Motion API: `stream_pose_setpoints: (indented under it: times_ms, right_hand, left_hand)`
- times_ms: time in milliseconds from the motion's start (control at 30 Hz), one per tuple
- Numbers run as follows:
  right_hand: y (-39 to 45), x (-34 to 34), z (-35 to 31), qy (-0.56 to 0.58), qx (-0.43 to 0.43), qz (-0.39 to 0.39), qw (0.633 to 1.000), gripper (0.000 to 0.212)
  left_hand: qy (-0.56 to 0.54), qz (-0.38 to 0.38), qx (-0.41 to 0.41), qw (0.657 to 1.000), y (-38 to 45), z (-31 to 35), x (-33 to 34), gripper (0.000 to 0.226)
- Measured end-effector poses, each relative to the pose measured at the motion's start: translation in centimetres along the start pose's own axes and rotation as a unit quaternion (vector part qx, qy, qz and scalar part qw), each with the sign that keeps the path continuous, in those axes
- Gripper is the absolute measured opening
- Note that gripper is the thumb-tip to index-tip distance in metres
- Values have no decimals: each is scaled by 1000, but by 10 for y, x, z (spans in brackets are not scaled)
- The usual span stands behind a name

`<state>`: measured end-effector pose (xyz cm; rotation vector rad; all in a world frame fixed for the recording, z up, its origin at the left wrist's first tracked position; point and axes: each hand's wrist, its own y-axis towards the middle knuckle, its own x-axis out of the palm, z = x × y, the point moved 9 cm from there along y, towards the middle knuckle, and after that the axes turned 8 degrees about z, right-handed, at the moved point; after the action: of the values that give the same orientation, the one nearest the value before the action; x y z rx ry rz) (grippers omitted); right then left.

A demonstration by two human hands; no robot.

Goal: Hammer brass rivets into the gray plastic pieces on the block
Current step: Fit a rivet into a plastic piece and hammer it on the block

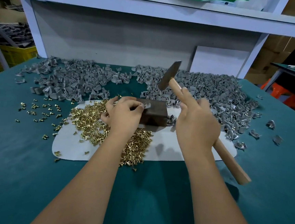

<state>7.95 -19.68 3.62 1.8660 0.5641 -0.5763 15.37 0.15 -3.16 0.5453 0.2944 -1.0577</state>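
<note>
Hammer [170,74] raised in the right hand [197,123]'s closed grip; left hand [125,113] pinches 1 gray piece [147,105] on the block [153,112] beside it. A skewed blow could strike fingertips.

Bare green mat [30,173] near edge; gray pieces [71,80] crowd back; shelf [152,8] overhead, clearance unclear.

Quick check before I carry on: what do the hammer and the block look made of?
Hammer, held raised in the right hand: dark, dull head, apparently steel; pale smooth handle with a wood tone. Block: dark brown, matte, sharp-edged; could be hardwood or aged metal, the picture leaves it open.
</note>
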Motion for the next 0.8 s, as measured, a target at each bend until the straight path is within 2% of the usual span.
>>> stream_pose_setpoints:
  times_ms: [167, 333, 500, 600, 700, 800]
  right_hand:
    - [1, 13, 31, -42, 76, -51, 995, 41]
    - [-8, 36, 51, -73, 111, -125, 983, 13]
    - [-11, 45, 51, -87, 112, -164, 976, 21]
    - [-7, 37, 40, -118, 62, -120, 984, 26]
    - [-5, 35, 14, 4, 37, -87, 995, 26]
    - [-3, 45, -28, 133, -10, -111, 985, 24]
  left_hand:
    - [-30, -19, -20, 999, 0, -2, 0, 13]
    - [-49, -23, -13, 998, -2, -1, -1, 14]
    - [-17, -17, 1, 1000, -4, 0, -2, 10]
    - [-5, -13, 7, 1000, -4, 1, -3, 10]
    - [1, -10, 10, 1000, -5, 3, -3, 10]
    - [6, -3, 13, 1000, -6, 4, -5, 8]
